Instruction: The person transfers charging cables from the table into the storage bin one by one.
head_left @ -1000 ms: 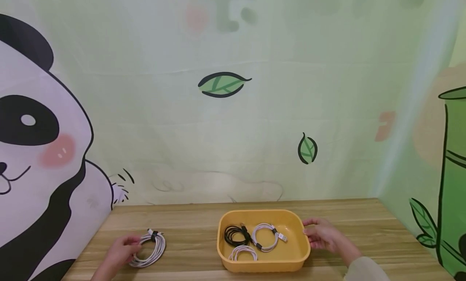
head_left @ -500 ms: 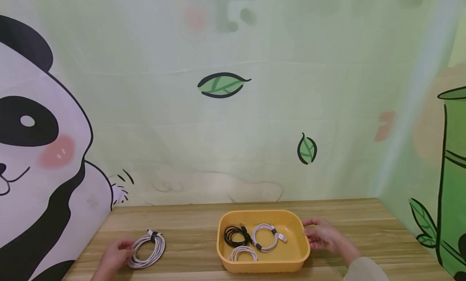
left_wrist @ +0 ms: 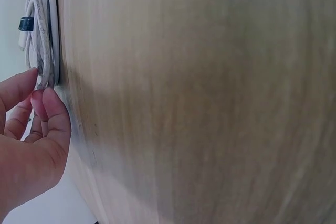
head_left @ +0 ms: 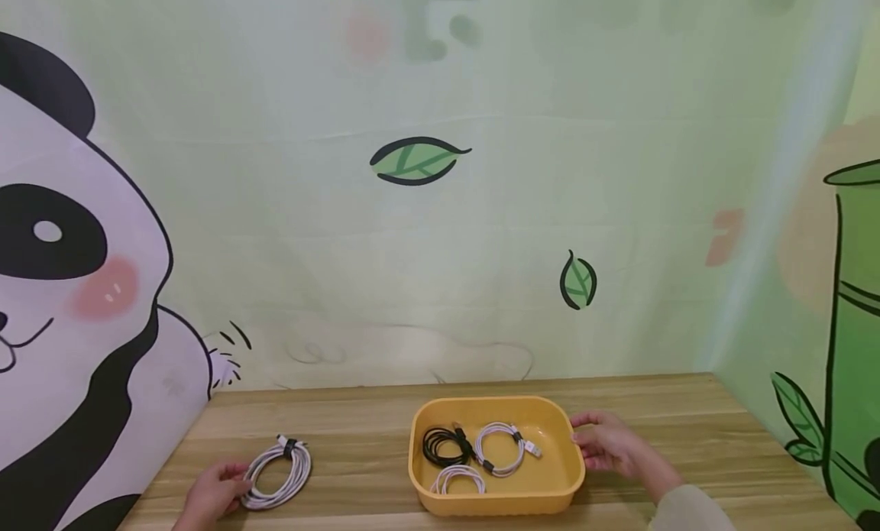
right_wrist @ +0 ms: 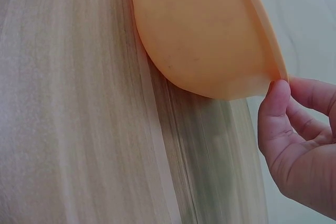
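Observation:
On the left of the table lies a coiled white cable (head_left: 278,477) with a black strap near its plug end. My left hand (head_left: 215,491) is at the coil's near left edge, its fingertips right at the outer loops. In the left wrist view, thumb and fingers stand slightly apart at the cable's (left_wrist: 43,40) lower end. My right hand (head_left: 608,445) holds the right side of a yellow plastic bin (head_left: 498,504). The right wrist view shows thumb and forefinger pinching the bin's rim (right_wrist: 270,35).
Inside the bin are a black coiled cable (head_left: 443,448), a white coiled cable (head_left: 479,445) with a USB plug, and another pale coil (head_left: 459,471) by the front wall. A wooden table (head_left: 357,439) meets a printed panda backdrop (head_left: 309,248) behind.
My left hand has drawn back left and nearer from the coil's inner side to its outer edge. The coil has stayed nearly in place. My right hand and the bin have not moved.

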A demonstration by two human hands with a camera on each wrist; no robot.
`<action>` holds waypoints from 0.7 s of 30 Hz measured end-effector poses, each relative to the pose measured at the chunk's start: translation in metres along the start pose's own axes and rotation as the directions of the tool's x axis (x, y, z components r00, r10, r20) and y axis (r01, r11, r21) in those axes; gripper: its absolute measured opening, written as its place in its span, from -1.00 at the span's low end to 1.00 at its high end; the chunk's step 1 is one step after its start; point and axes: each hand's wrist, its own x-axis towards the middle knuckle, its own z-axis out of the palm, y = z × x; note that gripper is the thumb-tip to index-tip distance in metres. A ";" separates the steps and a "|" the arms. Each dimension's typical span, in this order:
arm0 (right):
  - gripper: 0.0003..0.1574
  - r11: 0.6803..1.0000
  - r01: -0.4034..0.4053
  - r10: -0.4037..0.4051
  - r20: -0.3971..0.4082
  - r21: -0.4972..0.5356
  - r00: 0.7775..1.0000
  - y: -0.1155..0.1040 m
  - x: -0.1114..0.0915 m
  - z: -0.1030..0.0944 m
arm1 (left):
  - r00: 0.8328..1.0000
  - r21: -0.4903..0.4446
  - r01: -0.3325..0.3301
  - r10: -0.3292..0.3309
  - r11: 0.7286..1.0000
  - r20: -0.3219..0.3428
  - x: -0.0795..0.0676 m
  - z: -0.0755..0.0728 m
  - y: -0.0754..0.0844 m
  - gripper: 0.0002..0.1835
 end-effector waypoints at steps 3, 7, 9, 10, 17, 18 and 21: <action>-0.44 1.000 0.004 -0.004 0.007 -0.001 1.000 0.000 0.000 -0.001 | 1.000 -0.007 0.010 -0.010 1.000 0.003 0.000 0.000 -0.001 -0.52; -0.44 1.000 0.008 -0.008 0.011 0.001 1.000 0.001 0.001 -0.001 | 1.000 -0.010 0.014 -0.014 1.000 0.009 0.001 0.000 -0.002 -0.52; -0.45 1.000 0.008 -0.008 0.009 0.001 1.000 0.001 0.001 -0.001 | 1.000 -0.010 0.017 -0.017 1.000 0.008 0.001 0.000 -0.002 -0.52; -0.45 1.000 0.007 -0.007 0.008 0.001 1.000 0.001 0.001 -0.001 | 1.000 -0.010 0.018 -0.018 1.000 0.007 0.001 0.000 -0.002 -0.52; -0.46 1.000 0.004 -0.004 0.002 0.003 1.000 0.001 0.000 -0.001 | 0.999 -0.027 0.036 -0.036 0.999 -0.002 0.001 0.000 -0.001 -0.56; -0.46 1.000 0.004 -0.004 0.000 0.003 1.000 0.001 0.000 -0.001 | 0.999 -0.030 0.041 -0.042 0.999 -0.004 0.001 0.000 0.000 -0.56; -0.46 1.000 0.003 -0.003 -0.003 0.004 1.000 0.001 0.000 0.000 | 0.999 -0.027 0.036 -0.036 0.999 -0.005 0.000 0.000 0.002 -0.56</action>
